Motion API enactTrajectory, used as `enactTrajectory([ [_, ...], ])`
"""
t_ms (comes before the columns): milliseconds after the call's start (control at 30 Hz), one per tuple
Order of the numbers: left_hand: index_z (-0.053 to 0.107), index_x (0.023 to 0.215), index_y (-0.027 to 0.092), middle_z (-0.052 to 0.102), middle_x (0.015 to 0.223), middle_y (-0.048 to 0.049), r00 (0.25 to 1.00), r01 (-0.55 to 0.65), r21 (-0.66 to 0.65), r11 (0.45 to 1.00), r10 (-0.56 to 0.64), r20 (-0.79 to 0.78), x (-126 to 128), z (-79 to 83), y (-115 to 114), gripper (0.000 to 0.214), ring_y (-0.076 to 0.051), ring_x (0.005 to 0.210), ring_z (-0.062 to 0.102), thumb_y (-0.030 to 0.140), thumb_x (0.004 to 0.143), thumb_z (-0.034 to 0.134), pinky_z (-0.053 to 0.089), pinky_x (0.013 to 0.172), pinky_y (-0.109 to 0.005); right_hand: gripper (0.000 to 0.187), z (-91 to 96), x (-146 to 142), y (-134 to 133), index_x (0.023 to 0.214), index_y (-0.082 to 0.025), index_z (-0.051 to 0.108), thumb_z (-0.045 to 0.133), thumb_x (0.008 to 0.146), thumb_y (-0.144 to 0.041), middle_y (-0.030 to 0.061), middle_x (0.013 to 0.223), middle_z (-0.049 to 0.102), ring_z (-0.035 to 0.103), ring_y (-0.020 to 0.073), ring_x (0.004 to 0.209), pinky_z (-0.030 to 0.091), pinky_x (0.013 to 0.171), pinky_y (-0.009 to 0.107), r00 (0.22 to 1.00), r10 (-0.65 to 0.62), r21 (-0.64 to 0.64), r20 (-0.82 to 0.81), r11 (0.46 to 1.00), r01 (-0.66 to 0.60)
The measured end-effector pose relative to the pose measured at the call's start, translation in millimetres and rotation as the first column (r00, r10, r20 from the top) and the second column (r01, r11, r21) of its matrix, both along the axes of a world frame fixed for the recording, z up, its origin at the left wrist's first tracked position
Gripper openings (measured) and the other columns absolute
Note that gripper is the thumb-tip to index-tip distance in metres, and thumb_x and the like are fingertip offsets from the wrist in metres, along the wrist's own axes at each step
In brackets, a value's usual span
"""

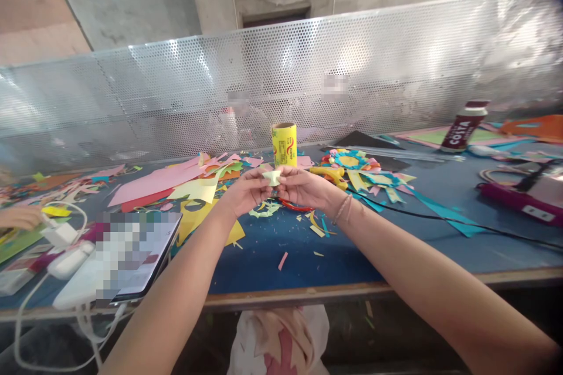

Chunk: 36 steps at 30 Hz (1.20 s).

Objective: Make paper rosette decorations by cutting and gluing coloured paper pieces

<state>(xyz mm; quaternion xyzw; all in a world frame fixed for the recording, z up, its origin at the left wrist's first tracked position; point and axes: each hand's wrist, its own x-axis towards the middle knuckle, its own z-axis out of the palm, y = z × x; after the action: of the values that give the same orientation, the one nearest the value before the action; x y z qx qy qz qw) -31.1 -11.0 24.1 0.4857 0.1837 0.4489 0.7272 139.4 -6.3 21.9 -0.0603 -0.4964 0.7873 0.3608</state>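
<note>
Left hand [250, 192] and right hand [304, 188], nearly closed, pinch a pale paper piece [273, 178] (their grip hides its ends) above the blue table [308, 278], in front of a yellow roll [285, 145] whose base is hidden. Another person's hand [20, 218] is cut off at left.

1 small, pale yellow-green, creased paper piece [271, 178] was pinched between the left hand [248, 190] and right hand [304, 188].

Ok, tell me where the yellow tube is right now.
The yellow tube stands upright near the middle of the head view, just beyond the left hand and right hand, before the perforated panel.
</note>
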Motion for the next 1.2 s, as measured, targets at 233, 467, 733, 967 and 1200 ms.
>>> enactTrajectory([
  [233,0.056,0.071,0.013,0.06,0.062,0.001,1.0,0.002,0.023,1.0,-0.002,-0.004,1.1,1.6,-1.6,0.013,-0.007,0.053,0.059,0.007,0.064,0.064,0.048,0.052,-0.016,0.012,1.5,-1.2,-2.5,0.078,-0.013,0.054,0.057,0.073,-0.003,-0.001,0.068,0.061,0.061,0.0055,0.062,0.051,0.061,0.013,0.997,-0.071,0.007,0.032,0.997,0.071],
  [467,0.056,0.072,0.013,0.061,0.061,0.0019,1.0,0.0,-0.004,1.0,0.0,-0.008,2.3,1.0,-1.5,0.013,-0.007,0.052,0.059,0.003,0.065,0.06,0.048,0.052,-0.015,0.015,0.1,-1.2,-1.5,0.081,-0.015,0.055,0.057,0.071,-0.004,-0.0021,0.067,0.06,0.06,0.0058,0.061,0.051,0.061,0.014,0.988,-0.136,-0.024,0.073,0.99,0.138],
  [733,0.055,0.073,0.015,0.061,0.06,0.0027,1.0,-0.022,-0.097,0.995,0.022,-0.006,2.3,-0.3,0.9,0.016,-0.008,0.05,0.06,0.0,0.066,0.057,0.049,0.05,-0.016,0.015,3.1,-1.4,-3.3,0.076,-0.015,0.051,0.056,0.069,-0.003,-0.0044,0.06,0.055,0.055,0.0043,0.053,0.049,0.054,0.013,0.979,-0.166,-0.16,0.121,0.97,0.184],
  [967,0.056,0.072,0.014,0.061,0.061,0.0014,1.0,0.007,-0.145,0.989,-0.008,-0.009,0.4,-2.7,3.5,0.016,-0.008,0.053,0.061,-0.001,0.066,0.057,0.049,0.053,-0.016,0.016,0.7,-0.1,0.7,0.078,-0.014,0.049,0.052,0.072,0.001,-0.0031,0.059,0.055,0.056,0.0052,0.054,0.05,0.055,0.014,0.989,-0.111,-0.243,0.093,0.961,0.131],
  [1200,0.06,0.076,0.011,0.06,0.059,0.0003,0.999,0.032,-0.127,0.991,-0.033,-0.001,-2.1,-0.5,2.7,0.014,-0.007,0.052,0.059,0.001,0.066,0.058,0.049,0.055,-0.017,0.015,3.9,2.2,-2.6,0.08,-0.012,0.051,0.049,0.074,0.002,-0.0003,0.066,0.059,0.059,0.0055,0.06,0.051,0.06,0.014,0.995,-0.039,-0.17,0.09,0.984,0.054],
])
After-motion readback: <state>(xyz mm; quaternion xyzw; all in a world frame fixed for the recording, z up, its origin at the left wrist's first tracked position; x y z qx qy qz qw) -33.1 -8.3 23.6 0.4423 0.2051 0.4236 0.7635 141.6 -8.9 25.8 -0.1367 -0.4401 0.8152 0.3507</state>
